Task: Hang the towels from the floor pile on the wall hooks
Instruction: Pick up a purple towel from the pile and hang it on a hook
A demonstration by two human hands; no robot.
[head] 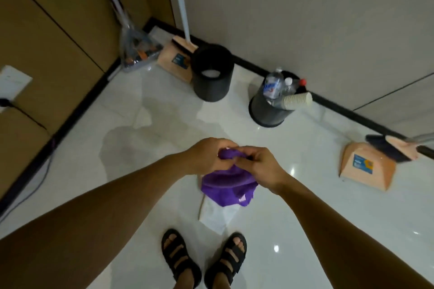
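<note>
Nearest, black strapped sandals stand on the glossy white floor. Just beyond, a flat white cloth lies on the floor, partly hidden by the crumpled purple cloth towel hanging above it. The left hand and right hand both pinch the towel's top. Farther off, a black round bin stands by the wall.

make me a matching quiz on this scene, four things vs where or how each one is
1 purple towel
2 white towel
3 left bin
4 right bin

a stuffed with bottles and cups
b on the floor by the feet
c gripped by left hand and right hand
d beside the corner dustpan

Pairs: 1-c, 2-b, 3-d, 4-a
</note>
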